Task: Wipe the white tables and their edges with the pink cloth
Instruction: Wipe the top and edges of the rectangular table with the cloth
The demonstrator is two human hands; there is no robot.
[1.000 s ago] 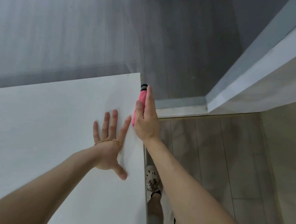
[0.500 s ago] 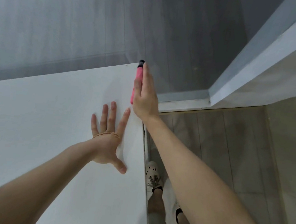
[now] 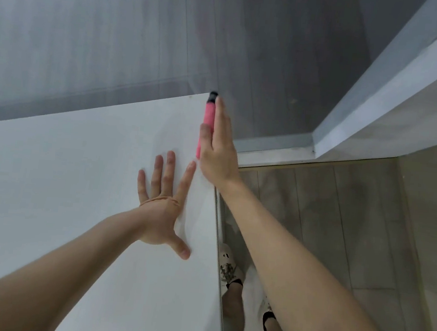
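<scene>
Now, bench: a white top is seen from above, with its right edge and far right corner in view.
Pink cloth: folded into a narrow strip with a dark tip, it is pressed against the bench's right edge, and its tip is reached up to the far corner.
Right hand: the fingers are held straight along the outer side of the cloth and the thumb is laid over its inner side, so the cloth is pinched between them.
Left hand: it is laid flat, palm down, on the bench top near the right edge, with the fingers spread and straight; nothing is held. Its index fingertip is just beside the heel of the right hand.
Band: a thin tan band is worn across the back of the left hand.
Floor: grey planks are seen beyond the bench.
Tiles: paler tiles are laid to the right of the bench.
Shoes: light patterned shoes are seen beside the bench edge, below the right forearm.
</scene>
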